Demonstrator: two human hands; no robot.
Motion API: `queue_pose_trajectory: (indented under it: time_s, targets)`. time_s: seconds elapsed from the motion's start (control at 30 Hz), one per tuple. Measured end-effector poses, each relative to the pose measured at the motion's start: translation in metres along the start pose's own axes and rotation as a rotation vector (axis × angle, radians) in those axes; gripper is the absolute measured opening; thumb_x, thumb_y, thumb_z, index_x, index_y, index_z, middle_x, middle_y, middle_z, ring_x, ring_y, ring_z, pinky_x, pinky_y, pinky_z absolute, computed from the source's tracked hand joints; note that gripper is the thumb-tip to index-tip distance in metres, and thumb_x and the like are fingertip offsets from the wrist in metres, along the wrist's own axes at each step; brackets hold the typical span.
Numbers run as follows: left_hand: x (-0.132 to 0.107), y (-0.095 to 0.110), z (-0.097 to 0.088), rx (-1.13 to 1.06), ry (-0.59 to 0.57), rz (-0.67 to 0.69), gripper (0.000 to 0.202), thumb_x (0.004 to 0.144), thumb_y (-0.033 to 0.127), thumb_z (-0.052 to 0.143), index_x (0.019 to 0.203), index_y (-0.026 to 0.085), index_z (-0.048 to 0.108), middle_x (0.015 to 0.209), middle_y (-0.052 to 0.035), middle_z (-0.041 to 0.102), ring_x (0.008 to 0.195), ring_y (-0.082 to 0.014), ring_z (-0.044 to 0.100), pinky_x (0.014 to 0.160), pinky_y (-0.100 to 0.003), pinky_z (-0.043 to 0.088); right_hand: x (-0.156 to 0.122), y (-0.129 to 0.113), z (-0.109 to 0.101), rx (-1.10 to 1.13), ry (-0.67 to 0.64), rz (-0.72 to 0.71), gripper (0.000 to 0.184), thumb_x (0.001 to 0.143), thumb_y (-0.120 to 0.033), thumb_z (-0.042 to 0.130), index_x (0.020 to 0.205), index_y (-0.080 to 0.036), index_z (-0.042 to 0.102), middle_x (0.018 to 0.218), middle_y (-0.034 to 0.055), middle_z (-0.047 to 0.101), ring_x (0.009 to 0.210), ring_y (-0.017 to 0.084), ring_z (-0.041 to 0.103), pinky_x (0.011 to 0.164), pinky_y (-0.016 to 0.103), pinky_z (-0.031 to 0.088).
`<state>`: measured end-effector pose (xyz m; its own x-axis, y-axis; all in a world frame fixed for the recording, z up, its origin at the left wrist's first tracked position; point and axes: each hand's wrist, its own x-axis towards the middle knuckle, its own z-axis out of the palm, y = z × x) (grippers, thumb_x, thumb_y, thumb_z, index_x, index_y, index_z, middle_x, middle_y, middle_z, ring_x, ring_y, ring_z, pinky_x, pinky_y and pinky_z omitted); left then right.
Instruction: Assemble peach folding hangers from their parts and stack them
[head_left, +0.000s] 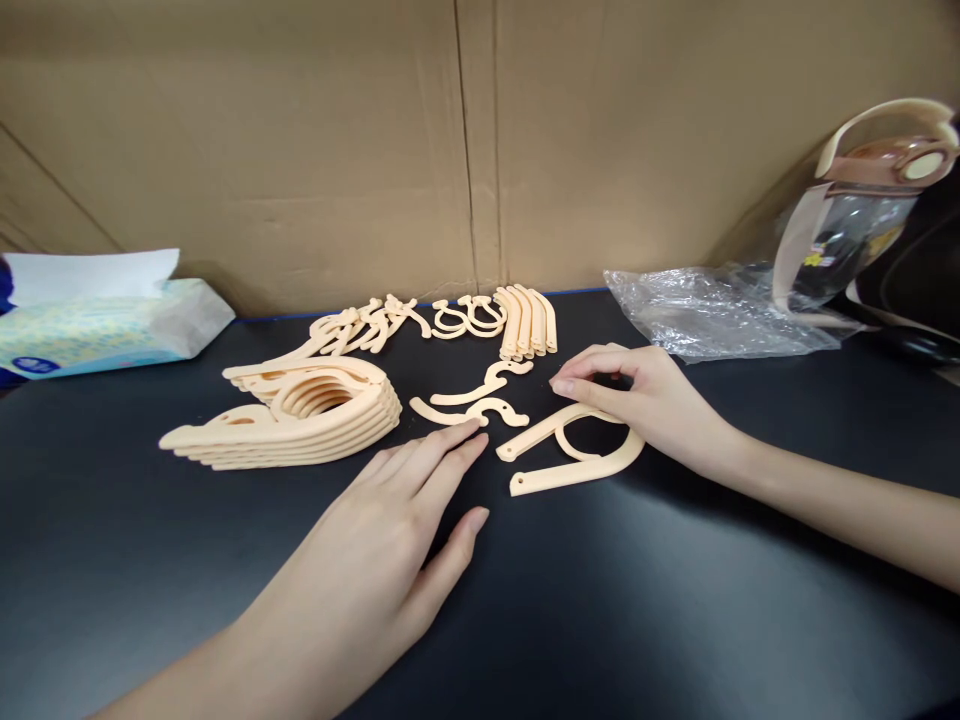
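My left hand (390, 540) lies flat on the black table (675, 600), fingers stretched out; its fingertips touch a thin curved peach plastic piece (469, 412). My right hand (645, 395) rests its curled fingers on a peach hanger-arm part (570, 462), pressing the part's upper edge. A second small hooked piece (491, 381) lies just beyond. A stack of several peach hanger arms (300, 415) sits to the left.
Rows of small peach hooks (465, 318) and curved bars (527, 322) lie at the back by the cardboard wall (375, 140). A tissue pack (97, 320) is far left. A crumpled clear bag (712, 312) and a bottle (862, 210) are at right.
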<state>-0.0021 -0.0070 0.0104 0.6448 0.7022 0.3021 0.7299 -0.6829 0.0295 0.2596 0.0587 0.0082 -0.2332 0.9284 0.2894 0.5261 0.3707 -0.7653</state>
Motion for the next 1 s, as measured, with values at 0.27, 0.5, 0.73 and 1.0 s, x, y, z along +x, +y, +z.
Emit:
queue_pose_trajectory:
  time_s: [0.27,0.5,0.73,1.0]
  targets:
    - [0.001,-0.002,0.0,-0.065,-0.012,0.013,0.042,0.102,0.028,0.043,0.14,0.015,0.055,0.138,-0.0111,0.064,0.125,-0.0296,0.061,0.102,-0.048,0.054,-0.003,-0.002,0.001,-0.113,-0.067,-0.11,0.015,0.092,-0.036,0.067,0.089,-0.026,0.079,0.099,0.0022,0.072,0.101,0.023,0.062,0.094,0.042,0.043]
    - [0.001,-0.001,0.003,0.022,0.021,0.017,0.047,0.101,0.028,0.044,0.144,0.011,0.051,0.15,-0.0164,0.052,0.139,-0.0348,0.048,0.109,-0.055,0.046,-0.006,-0.006,0.001,-0.17,-0.122,-0.189,0.024,0.098,-0.038,0.059,0.094,-0.026,0.079,0.104,0.0042,0.068,0.102,0.022,0.058,0.094,0.041,0.043]
    - [0.002,0.0,0.0,0.04,0.033,0.037,0.045,0.101,0.025,0.043,0.143,0.01,0.049,0.139,-0.0148,0.063,0.127,-0.032,0.059,0.104,-0.051,0.05,-0.008,-0.005,0.001,-0.339,-0.142,-0.267,0.024,0.1,-0.037,0.057,0.098,-0.025,0.077,0.108,0.0041,0.067,0.101,0.022,0.057,0.092,0.043,0.04]
    - [0.004,0.001,0.0,0.022,0.035,0.117,0.043,0.101,0.017,0.041,0.144,0.013,0.048,0.142,-0.0082,0.062,0.127,-0.0266,0.06,0.106,-0.044,0.047,-0.004,0.003,0.003,-0.342,-0.091,-0.193,0.018,0.095,-0.035,0.066,0.089,-0.026,0.08,0.102,0.0029,0.071,0.096,0.022,0.059,0.09,0.042,0.041]
